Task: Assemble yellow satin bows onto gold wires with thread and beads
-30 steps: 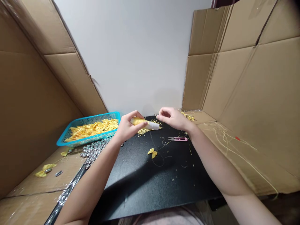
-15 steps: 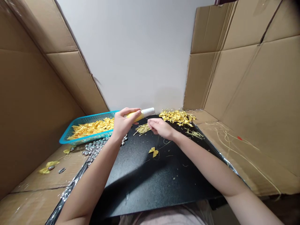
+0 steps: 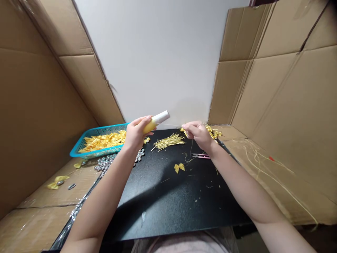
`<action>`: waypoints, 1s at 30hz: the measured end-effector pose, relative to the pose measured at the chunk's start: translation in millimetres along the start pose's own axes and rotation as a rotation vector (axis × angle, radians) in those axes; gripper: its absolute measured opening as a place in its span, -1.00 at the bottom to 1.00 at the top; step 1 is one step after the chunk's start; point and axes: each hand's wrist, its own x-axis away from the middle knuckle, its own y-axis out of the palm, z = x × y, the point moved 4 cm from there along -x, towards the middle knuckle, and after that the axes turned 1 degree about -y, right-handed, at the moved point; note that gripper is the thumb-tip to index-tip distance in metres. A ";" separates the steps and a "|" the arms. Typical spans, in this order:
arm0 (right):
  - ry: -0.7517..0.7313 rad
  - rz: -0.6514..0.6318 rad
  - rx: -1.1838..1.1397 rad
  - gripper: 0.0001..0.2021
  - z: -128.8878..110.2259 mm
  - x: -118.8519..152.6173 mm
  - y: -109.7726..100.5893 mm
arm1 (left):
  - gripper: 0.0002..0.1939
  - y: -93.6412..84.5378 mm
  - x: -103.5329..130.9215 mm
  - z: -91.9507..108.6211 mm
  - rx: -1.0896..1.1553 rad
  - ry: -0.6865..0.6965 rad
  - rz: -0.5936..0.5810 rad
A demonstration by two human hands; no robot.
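Note:
My left hand [image 3: 138,131] is closed around a spool of yellow thread [image 3: 149,125] on a white tube that sticks out to the right. A thin thread [image 3: 170,124] runs taut from the spool to my right hand [image 3: 197,133], whose fingers pinch it. The loose end hangs below the right hand toward a yellow ribbon bow [image 3: 179,168] lying on the black table. Pink-handled thread snips [image 3: 201,155] lie beside my right wrist, partly covered by it. Between the hands, farther back, rests a bundle of gold twist ties [image 3: 168,141].
A blue basket [image 3: 76,149] of yellow bows stands at the left. Silver bells or beads [image 3: 105,162] are heaped before it. More yellow bows [image 3: 214,131] are piled behind my right hand. Cardboard walls [image 3: 284,116] flank the table, and loose threads [image 3: 279,179] lie on the right.
My right hand has moved right, away from the spool, drawing out a length of thread. The snips now show. The view has shifted slightly.

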 end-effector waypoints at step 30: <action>0.640 -0.324 0.617 -0.54 2.1 20.6 -150.1 | -0.64 -42.1 -12.5 35.3 -0.117 0.288 0.366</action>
